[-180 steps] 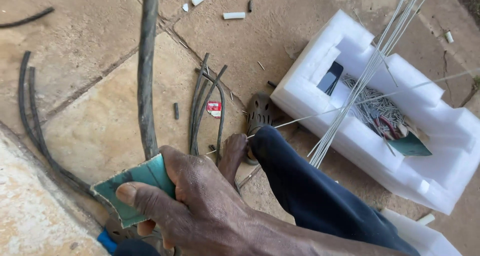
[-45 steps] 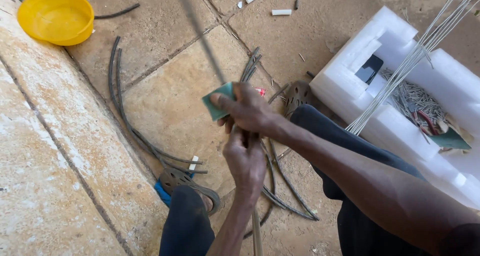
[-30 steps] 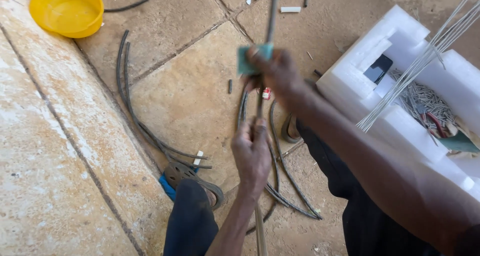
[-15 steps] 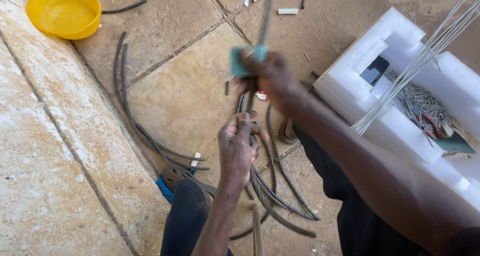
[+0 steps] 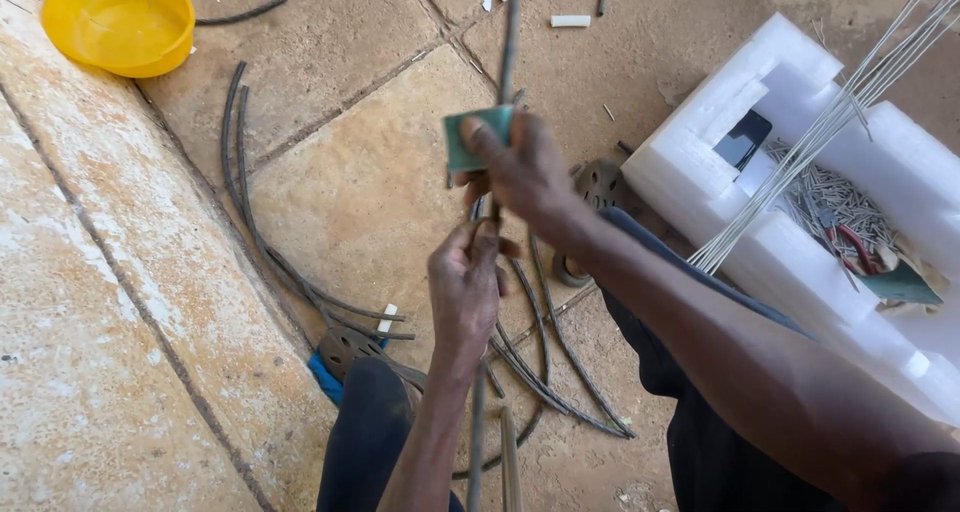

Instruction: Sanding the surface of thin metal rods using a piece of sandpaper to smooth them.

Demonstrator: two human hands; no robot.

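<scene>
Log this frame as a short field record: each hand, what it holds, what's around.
left hand: grips a thin grey rod low down
right hand: pinches a green abrasive sheet around the rod, higher up
rod pose: long, runs away from the camera, off the floor
right of hands: white foam tray with thin metal wires
floor: curved dark strips, yellow bowl top left

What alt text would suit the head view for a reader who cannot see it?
The right hand pinches a green abrasive sheet around a thin dark rod, which the left hand grips lower down. Curved rods, a yellow bowl and a white foam tray of wires lie on the stone floor.
</scene>
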